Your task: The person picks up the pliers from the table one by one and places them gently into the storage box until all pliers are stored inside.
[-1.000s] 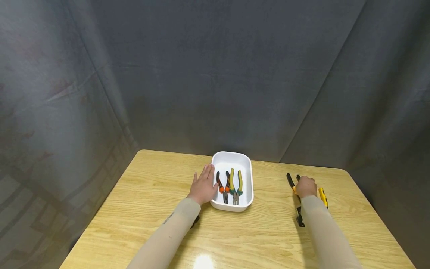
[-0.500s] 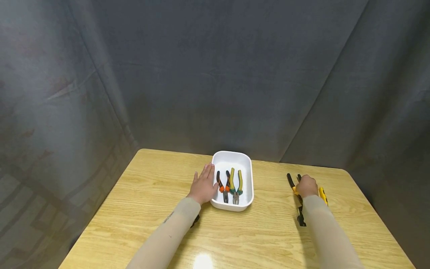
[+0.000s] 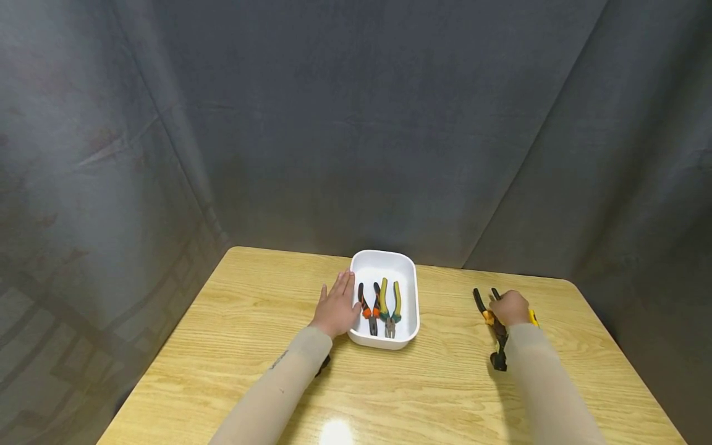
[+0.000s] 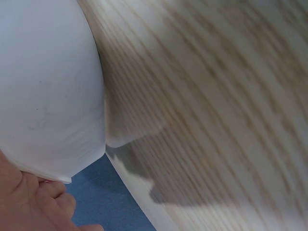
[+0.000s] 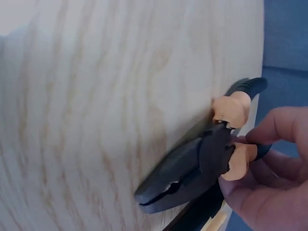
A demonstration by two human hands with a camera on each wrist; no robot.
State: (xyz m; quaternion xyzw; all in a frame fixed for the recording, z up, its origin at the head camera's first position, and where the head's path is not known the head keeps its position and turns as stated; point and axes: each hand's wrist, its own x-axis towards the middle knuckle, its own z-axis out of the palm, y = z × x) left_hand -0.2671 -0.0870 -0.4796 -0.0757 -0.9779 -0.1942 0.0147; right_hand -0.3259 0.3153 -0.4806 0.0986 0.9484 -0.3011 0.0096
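My right hand (image 3: 510, 307) grips one handle of the black pliers (image 5: 190, 166), whose handles have yellow-orange collars. Their dark jaws point toward the near side of the table, close above or on the wood; I cannot tell which. A yellow and black object (image 3: 534, 317) lies just beyond that hand, mostly covered by it. My left hand (image 3: 335, 306) rests along the left rim of a white tray (image 3: 413, 309), fingers straight, thumb over the edge. Inside the tray lie orange-and-black pliers (image 3: 373, 324) and yellow-and-green pliers (image 3: 391, 326), side by side.
The wooden table (image 3: 267, 290) stretches around the tray, its far edge close behind. A dark grey curtain (image 3: 345, 123) hangs behind it and along both sides. In the right wrist view, a dark tool with a yellowish part (image 5: 215, 222) lies beside the held pliers.
My right hand has shifted slightly right, and the black pliers have turned a little, showing more of themselves. More of the yellow object is now covered. The left hand and tray stay put.
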